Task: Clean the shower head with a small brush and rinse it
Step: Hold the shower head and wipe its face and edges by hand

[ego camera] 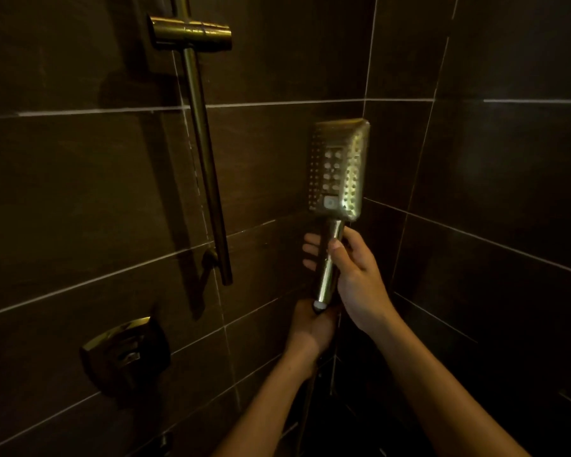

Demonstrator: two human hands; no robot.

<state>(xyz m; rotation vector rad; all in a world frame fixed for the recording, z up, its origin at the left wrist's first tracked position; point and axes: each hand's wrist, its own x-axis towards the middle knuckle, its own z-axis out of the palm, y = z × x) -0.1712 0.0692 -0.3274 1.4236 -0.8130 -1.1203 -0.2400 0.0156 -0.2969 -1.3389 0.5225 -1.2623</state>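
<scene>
Shower head (338, 166): rectangular, brass-toned, upright, nozzle face toward camera, directly above right hand (356, 275) grip clamped around handle. Left hand (310, 328): grip closed at handle's lower end, below right. Slide bar (205, 159): well left, on dark tiled wall (80, 192).

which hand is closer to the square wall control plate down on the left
Left. The left hand grips the base of the brass rectangular shower head's handle, right of the square metal control plate. The right hand holds the handle higher, farther right.
</scene>
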